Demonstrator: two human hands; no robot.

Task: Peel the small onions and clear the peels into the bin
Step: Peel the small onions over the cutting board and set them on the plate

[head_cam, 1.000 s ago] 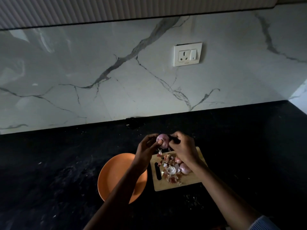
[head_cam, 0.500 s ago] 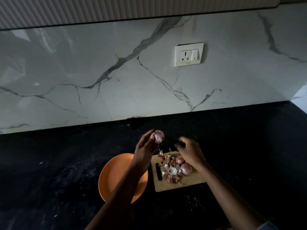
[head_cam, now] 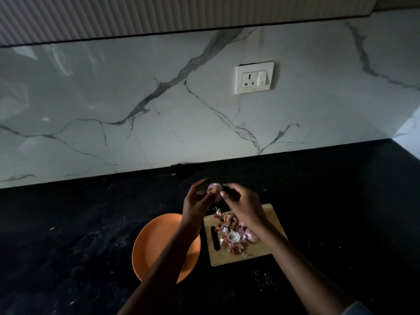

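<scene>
My right hand (head_cam: 244,206) covers half the onion (head_cam: 214,189); the dark thing it grips at twelve o'clock is too blurred to name.

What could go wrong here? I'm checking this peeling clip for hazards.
1. The scene is dim, and the right hand seems to hold a dark knife against the onion beside the left hand: cut risk.
2. Peels crowd the cutting board; some could spill onto the black counter.
</scene>
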